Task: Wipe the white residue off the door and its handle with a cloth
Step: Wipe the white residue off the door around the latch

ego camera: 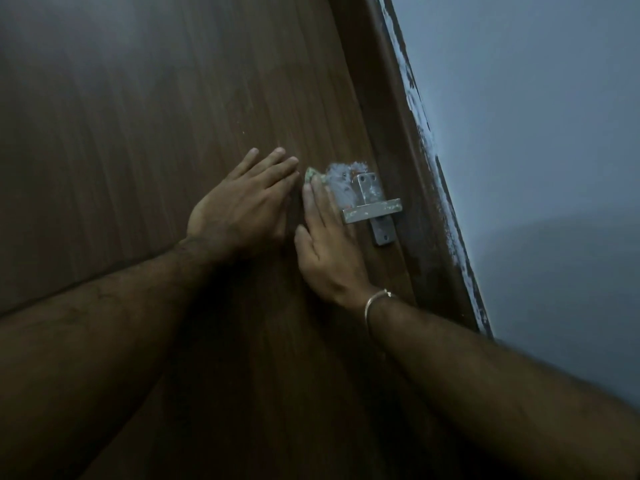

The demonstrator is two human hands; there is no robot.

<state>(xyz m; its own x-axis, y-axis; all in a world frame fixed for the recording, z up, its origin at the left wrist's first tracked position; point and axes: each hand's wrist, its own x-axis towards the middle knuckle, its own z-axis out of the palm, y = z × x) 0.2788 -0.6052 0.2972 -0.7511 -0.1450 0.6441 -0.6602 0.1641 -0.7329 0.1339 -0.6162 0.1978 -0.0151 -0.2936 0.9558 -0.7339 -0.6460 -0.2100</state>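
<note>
Dim light, brown door [173, 116] filling most of the view, tilted by the head camera. Right hand [329, 251] laid flat on the door, fingers straight and pointing up toward the white residue [337, 183], pressing a greenish cloth [311, 174] under the fingertips; only a small corner of cloth visible past the index finger, the rest hidden beneath the palm or fingers. Left hand [242, 206] also flat and relaxed, fingers extended, holding nothing, resting on bare wood just beside the right hand, on its left. Residue patch directly ahead of the right fingertips and a little to their right, touching the upper mounting plate of the handle [372, 209]. Handle lever lying crosswise with its long axis roughly horizontal, plate running up and down behind it, both flecked with white; lever end just beside the right hand's fingers. Clearly the nearer hand: the right, already at the patch's edge, with the left farther off and on the wrong side. Likely next stroke: upward and rightward across the patch, then along the lever's length. More white streaks down the door frame [426, 161] at the edge of the grey-blue wall [536, 116], well apart from both hands. Thin bracelet [375, 299] on the right wrist.
</note>
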